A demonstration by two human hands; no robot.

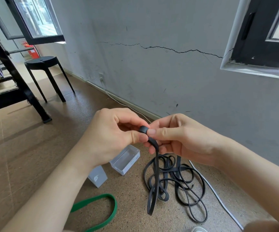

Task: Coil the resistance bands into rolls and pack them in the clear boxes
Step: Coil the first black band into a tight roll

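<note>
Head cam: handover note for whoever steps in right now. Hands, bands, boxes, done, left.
Left hand and right hand: fingers of both pinch the small started roll of a black band; its tail hangs down.
On the floor: loose black bands, green band, open clear box, which looks empty.
Done: first turns only.
Left: finish the roll, box it, then the rest.

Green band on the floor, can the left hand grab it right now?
Probably not yet: the left hand and the right hand both pinch the black band roll. Nothing lies on the green band, on the floor under the left arm, so a freed hand could likely reach down.
</note>
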